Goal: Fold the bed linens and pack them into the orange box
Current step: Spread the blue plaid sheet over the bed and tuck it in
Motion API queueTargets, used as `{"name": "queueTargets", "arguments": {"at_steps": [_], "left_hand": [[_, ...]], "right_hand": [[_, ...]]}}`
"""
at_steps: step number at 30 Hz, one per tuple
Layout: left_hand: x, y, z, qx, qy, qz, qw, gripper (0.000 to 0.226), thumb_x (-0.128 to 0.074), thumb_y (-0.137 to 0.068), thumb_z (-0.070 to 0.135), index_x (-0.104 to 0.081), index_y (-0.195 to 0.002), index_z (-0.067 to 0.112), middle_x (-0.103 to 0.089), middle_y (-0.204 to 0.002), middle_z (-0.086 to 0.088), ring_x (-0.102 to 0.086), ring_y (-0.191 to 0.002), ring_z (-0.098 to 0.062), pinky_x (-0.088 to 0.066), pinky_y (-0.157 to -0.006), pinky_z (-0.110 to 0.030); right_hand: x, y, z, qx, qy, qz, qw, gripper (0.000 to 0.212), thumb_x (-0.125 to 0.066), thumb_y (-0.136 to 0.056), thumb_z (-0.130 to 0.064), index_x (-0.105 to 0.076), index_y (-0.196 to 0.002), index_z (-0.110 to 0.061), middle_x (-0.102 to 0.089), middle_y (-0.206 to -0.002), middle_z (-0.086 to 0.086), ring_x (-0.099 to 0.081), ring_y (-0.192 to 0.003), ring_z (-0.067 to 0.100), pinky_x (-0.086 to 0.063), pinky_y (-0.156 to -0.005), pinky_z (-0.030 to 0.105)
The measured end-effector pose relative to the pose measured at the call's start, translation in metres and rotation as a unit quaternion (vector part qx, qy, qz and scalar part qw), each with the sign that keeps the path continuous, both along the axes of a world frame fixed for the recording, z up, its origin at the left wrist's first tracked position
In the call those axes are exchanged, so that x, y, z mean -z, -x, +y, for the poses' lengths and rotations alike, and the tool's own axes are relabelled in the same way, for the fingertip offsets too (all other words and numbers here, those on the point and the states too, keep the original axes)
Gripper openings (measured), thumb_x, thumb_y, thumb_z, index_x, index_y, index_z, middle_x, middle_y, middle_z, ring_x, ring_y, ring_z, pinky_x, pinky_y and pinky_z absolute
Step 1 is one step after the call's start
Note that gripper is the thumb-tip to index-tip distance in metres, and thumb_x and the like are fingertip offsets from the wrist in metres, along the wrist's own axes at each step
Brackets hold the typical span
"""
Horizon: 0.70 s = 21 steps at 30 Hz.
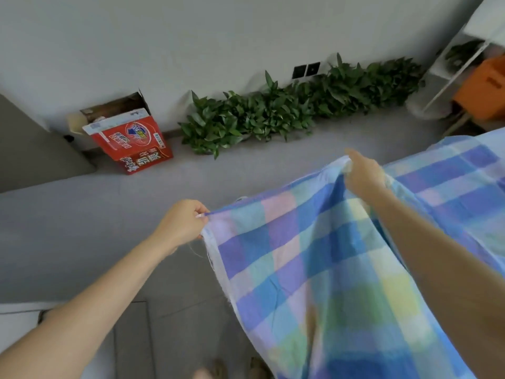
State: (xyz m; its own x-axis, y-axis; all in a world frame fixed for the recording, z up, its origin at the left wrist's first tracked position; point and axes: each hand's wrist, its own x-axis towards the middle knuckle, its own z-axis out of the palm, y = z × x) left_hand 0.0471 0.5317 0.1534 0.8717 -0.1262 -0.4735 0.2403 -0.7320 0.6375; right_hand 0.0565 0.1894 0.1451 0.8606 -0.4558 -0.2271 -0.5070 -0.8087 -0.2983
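Left hand and right hand pinch the checked sheet along its top hem; it looks light, limp, best gripped at the corners.

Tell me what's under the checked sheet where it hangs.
Below the checked sheet, only grey floor and toes at the bottom edge show; whatever lies directly beneath is covered. Both hands pinch its top edge.
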Motion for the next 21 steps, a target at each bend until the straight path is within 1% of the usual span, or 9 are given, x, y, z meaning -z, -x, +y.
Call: {"name": "queueTargets", "arguments": {"at_steps": [3,5,7,9,12,15,18,19,21], "left_hand": [[0.035,-0.014,-0.024,0.029,0.047,0.074,0.996,0.019,-0.052,-0.088,-0.004,-0.06,-0.073,0.005,-0.061,-0.064,-0.006,-0.058,-0.042,-0.003,-0.045,-0.043,-0.015],[0.062,-0.027,-0.038,0.029,0.074,0.12,0.99,0.025,-0.053,-0.085,-0.009,-0.06,-0.066,0.006,-0.061,-0.061,-0.009,-0.059,-0.043,-0.007,-0.048,-0.045,-0.02],[0.084,-0.041,-0.049,0.028,0.11,0.166,0.98,0.017,-0.059,-0.078,-0.006,-0.06,-0.064,0.004,-0.062,-0.063,-0.014,-0.06,-0.052,-0.016,-0.052,-0.054,-0.027],[0.101,-0.062,-0.056,0.038,0.136,0.199,0.97,0.016,-0.066,-0.079,0.0,-0.061,-0.065,0.004,-0.06,-0.055,-0.005,-0.056,-0.047,-0.011,-0.048,-0.051,-0.021],[0.125,-0.097,-0.06,0.079,0.179,0.252,0.948,0.013,-0.064,-0.087,0.006,-0.066,-0.075,0.006,-0.059,-0.058,0.002,-0.052,-0.044,0.002,-0.042,-0.047,-0.012],[0.15,-0.138,-0.056,0.113,0.191,0.294,0.93,0.012,-0.062,-0.089,0.011,-0.065,-0.078,0.014,-0.064,-0.067,0.005,-0.058,-0.056,-0.001,-0.043,-0.055,-0.013],[0.202,-0.178,-0.045,0.092,0.117,0.224,0.963,0.01,-0.06,-0.088,0.013,-0.063,-0.081,0.019,-0.066,-0.085,0.0,-0.062,-0.082,-0.017,-0.048,-0.076,-0.027],[0.222,-0.191,-0.043,0.094,0.072,0.192,0.974,0.007,-0.06,-0.086,0.013,-0.064,-0.089,0.019,-0.066,-0.096,-0.002,-0.062,-0.093,-0.021,-0.048,-0.085,-0.031],[0.26,-0.211,-0.045,0.12,-0.001,0.181,0.976,0.033,-0.059,-0.085,0.014,-0.059,-0.117,0.017,-0.06,-0.123,-0.004,-0.055,-0.114,-0.024,-0.043,-0.098,-0.035]], "right_hand": [[0.033,0.006,0.066,-0.032,-0.119,0.01,0.992,0.037,-0.056,-0.091,-0.022,-0.056,-0.127,-0.013,-0.068,-0.106,0.016,-0.061,-0.099,0.027,-0.043,-0.085,0.032],[0.045,0.021,0.117,-0.073,-0.223,0.039,0.971,0.031,-0.063,-0.088,-0.035,-0.066,-0.111,-0.014,-0.072,-0.092,0.005,-0.063,-0.085,0.016,-0.044,-0.081,0.026],[0.059,0.032,0.154,-0.082,-0.291,0.077,0.95,0.038,-0.069,-0.08,-0.042,-0.065,-0.11,-0.019,-0.07,-0.098,-0.003,-0.064,-0.089,0.012,-0.044,-0.081,0.021],[0.081,0.03,0.176,-0.065,-0.277,0.09,0.954,0.041,-0.07,-0.078,-0.042,-0.059,-0.11,-0.019,-0.067,-0.1,-0.006,-0.062,-0.092,0.013,-0.042,-0.077,0.023],[0.104,0.006,0.19,0.013,-0.204,0.077,0.976,0.017,-0.054,-0.091,-0.025,-0.056,-0.103,-0.012,-0.064,-0.091,0.002,-0.056,-0.081,0.021,-0.031,-0.063,0.027],[0.121,-0.017,0.199,0.11,-0.208,0.068,0.969,0.019,-0.044,-0.094,-0.011,-0.051,-0.078,-0.016,-0.049,-0.067,-0.003,-0.042,-0.067,0.017,-0.029,-0.055,0.026],[0.138,-0.035,0.201,0.192,-0.211,0.081,0.955,0.032,-0.04,-0.094,-0.007,-0.047,-0.064,-0.016,-0.035,-0.053,-0.007,-0.034,-0.055,0.014,-0.028,-0.048,0.021],[0.144,-0.04,0.198,0.21,-0.213,0.085,0.951,0.033,-0.041,-0.094,-0.008,-0.052,-0.065,-0.016,-0.034,-0.051,-0.007,-0.033,-0.052,0.011,-0.028,-0.046,0.021],[0.157,-0.046,0.193,0.238,-0.227,0.101,0.939,0.032,-0.042,-0.094,-0.009,-0.062,-0.07,-0.016,-0.032,-0.048,-0.006,-0.03,-0.048,0.011,-0.025,-0.044,0.021]]}}
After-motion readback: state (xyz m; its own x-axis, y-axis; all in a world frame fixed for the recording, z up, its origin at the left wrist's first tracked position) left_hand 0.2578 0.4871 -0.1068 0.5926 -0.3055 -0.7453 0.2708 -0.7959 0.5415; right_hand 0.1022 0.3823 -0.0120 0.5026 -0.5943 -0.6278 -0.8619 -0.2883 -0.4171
